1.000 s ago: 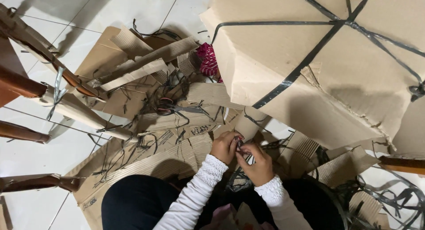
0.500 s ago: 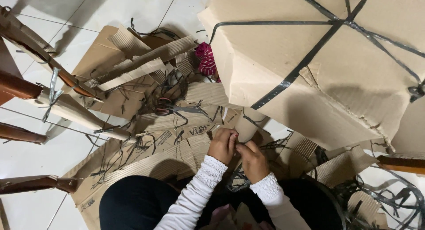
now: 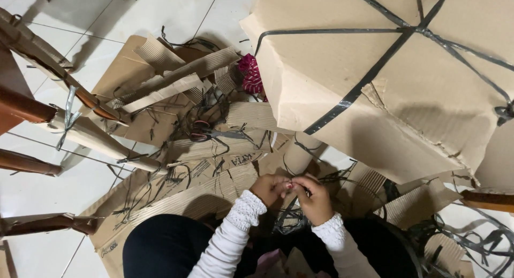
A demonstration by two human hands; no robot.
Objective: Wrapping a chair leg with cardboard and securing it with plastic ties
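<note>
My left hand (image 3: 270,188) and my right hand (image 3: 315,197) meet low in the middle of the head view, fingertips pinched together on a thin black plastic strap (image 3: 293,216) that trails down between them. Both wear white knit cuffs. A big cardboard-wrapped bundle (image 3: 396,80) bound with black straps looms above and to the right. Scissors (image 3: 211,132) with dark handles lie on the cardboard scraps up and left of my hands.
Corrugated cardboard pieces (image 3: 176,90) and cut strap ends cover the white tiled floor (image 3: 80,21). Wooden furniture legs (image 3: 32,109), partly wrapped in cardboard, run along the left. A red cloth item (image 3: 250,74) lies by the bundle. More loose straps (image 3: 476,246) pile at lower right.
My two hands stay together at the strap; the fingers shift slightly, and the view drifts a little.
</note>
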